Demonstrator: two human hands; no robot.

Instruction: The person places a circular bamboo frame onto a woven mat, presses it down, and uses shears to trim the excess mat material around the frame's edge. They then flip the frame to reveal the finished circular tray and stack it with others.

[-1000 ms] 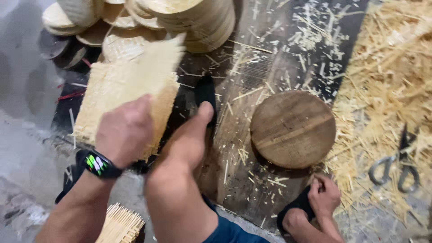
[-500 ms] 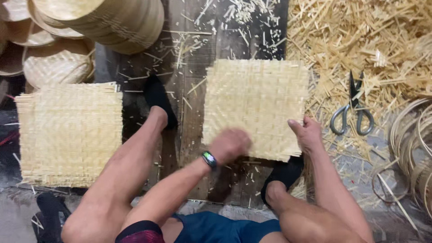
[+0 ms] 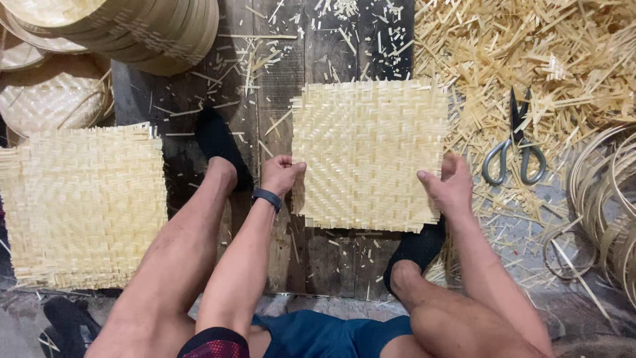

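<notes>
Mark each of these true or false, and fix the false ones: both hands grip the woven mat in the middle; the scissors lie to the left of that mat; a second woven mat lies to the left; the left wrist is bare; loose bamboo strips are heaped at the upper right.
1. Both hands grip the middle mat: true. The left hand pinches the left edge of the woven mat, and the right hand holds its lower right corner.
2. Scissors lie left of it: false. The scissors lie to its right.
3. A second woven mat lies to the left: true.
4. Left wrist bare: false. It wears a dark wristband.
5. Bamboo strips heaped upper right: true.
</notes>
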